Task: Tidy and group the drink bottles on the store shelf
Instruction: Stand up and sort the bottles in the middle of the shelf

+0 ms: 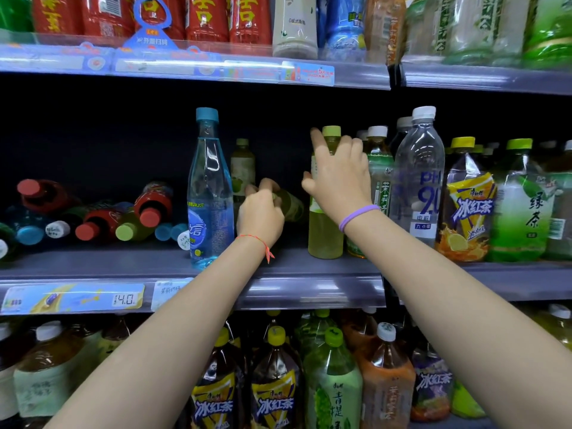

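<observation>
On the middle shelf my left hand grips a green-labelled bottle that lies tilted on its side. My right hand is wrapped round the upper part of an upright yellow-green drink bottle with a lime cap. A tall blue bottle stands just left of my left hand. Behind it stands a pale green bottle. At the far left a heap of bottles with red, blue, white and green caps lies on its side.
Upright bottles fill the shelf's right side: a jasmine tea, a clear water bottle, an iced tea and a green tea. Rows of bottles stand on the shelves above and below. Price tags line the shelf edge.
</observation>
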The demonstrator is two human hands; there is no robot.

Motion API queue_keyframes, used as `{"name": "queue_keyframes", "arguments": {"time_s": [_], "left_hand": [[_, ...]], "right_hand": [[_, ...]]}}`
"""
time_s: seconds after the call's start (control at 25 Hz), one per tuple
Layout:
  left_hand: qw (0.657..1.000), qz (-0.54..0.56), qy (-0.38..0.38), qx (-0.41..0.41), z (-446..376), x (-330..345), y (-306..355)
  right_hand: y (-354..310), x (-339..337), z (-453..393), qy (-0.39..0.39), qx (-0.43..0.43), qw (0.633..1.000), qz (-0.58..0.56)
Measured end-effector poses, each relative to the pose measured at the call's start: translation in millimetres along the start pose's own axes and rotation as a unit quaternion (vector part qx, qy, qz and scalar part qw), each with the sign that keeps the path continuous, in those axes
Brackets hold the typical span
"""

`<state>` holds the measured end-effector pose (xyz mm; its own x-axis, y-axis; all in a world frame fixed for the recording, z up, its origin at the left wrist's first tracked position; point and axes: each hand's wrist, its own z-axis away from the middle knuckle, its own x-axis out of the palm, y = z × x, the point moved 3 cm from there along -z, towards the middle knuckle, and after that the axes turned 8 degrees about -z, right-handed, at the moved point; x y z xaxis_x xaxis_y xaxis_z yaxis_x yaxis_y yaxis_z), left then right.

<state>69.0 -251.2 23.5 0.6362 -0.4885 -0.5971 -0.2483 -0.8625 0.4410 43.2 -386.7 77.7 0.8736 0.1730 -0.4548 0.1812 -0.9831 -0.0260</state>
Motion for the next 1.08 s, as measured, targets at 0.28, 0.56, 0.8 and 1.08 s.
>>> {"name": "queue_keyframes", "arguments": {"time_s": [0.28, 0.56, 0.8, 1.08], "left_hand": [[0.995, 0.052, 0.078, 0.026, 5, -20, 7], [0.979, 0.103, 0.157, 0.073, 8, -49, 31], [0.969, 0.154, 0.171, 0.095, 3, -55, 26], [0.979, 0.183, -0.071, -0.055, 3, -11, 14]], "right_hand": [[-11, -6, 28, 0.122, -0.138, 0.983, -0.007], [-26, 7, 33, -0.012, -0.139, 0.985, -0.099], [-35, 2, 11, 0.002, -0.133, 0.986, -0.101], [-30, 4, -9, 0.001, -0.118, 0.993, 0.0]]}}
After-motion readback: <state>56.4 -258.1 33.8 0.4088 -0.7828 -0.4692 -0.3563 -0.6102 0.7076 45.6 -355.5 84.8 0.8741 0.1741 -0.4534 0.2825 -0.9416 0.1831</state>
